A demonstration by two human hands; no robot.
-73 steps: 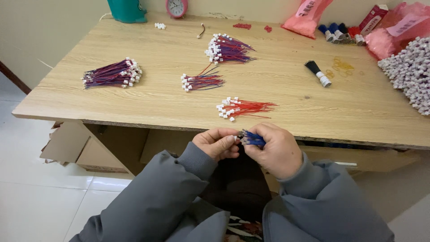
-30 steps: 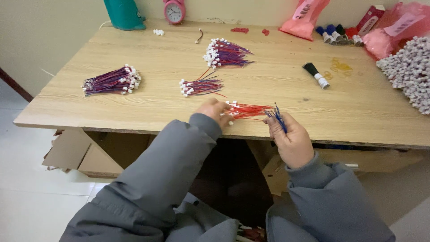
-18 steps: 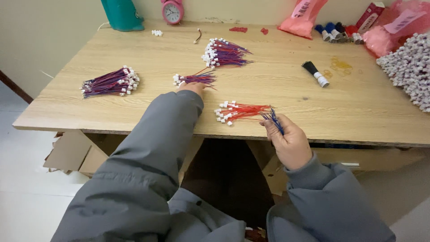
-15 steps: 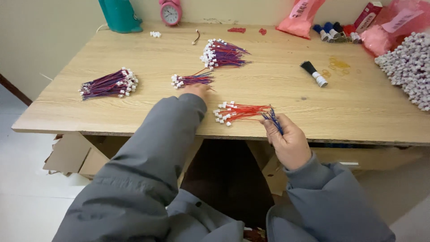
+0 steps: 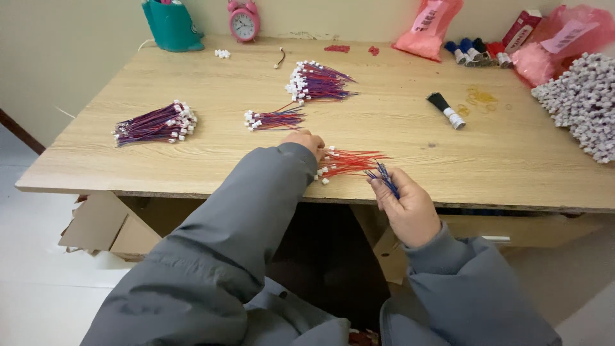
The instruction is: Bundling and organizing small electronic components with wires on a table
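Observation:
My right hand (image 5: 407, 208) grips a few blue wires (image 5: 384, 178) at the wooden table's (image 5: 192, 173) front edge. My left hand (image 5: 309, 141) rests on the white-plug end of a bundle of red wires (image 5: 349, 162) lying just left of the right hand; its fingers are mostly hidden by my grey sleeve. A small red-and-purple wire bundle (image 5: 274, 118) lies just beyond the left hand. Two larger purple bundles lie farther off, one at the left (image 5: 155, 123) and one toward the back (image 5: 317, 82).
A teal holder (image 5: 169, 24), a pink alarm clock (image 5: 243, 20), pink bags (image 5: 426, 27) and marker pens (image 5: 477, 52) line the back edge. A black brush-like tool (image 5: 446, 111) lies mid-right. A heap of white connectors (image 5: 583, 102) fills the right edge. Cardboard (image 5: 102, 224) sits under the table.
My left hand reached out to the small red-and-purple bundle, then drew back to the red bundle. My right hand stayed at the front edge holding the blue wires.

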